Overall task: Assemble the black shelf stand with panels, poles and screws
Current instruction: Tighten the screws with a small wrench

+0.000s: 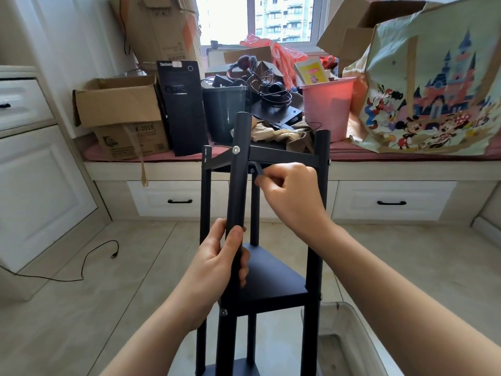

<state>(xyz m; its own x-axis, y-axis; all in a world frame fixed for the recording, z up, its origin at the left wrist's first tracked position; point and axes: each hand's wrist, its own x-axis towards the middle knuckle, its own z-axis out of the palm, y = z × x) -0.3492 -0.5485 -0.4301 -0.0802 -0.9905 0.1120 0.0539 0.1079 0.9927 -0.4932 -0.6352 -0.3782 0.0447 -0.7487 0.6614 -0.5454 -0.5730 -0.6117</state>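
Stand (260, 267) upright on floor, mostly built: poles and panels joined. Left hand (219, 256) wraps near pole (238, 185); right hand (287, 191) pinches hex key (259, 169) at top-panel screw (252, 170). Tightening remains.

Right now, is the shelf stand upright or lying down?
Upright. The shelf stand's poles run vertically up from the floor and its panels lie level. The left hand grips the near pole, steadying it.

Daylight is entering through the window (254, 19) above a cluttered window seat (406, 156). White drawers (390, 203) are sitting beneath it. White cabinets (35, 185) are lining the left wall. Beige tiled floor (130, 280) is carrying a loose black cable (89, 256).
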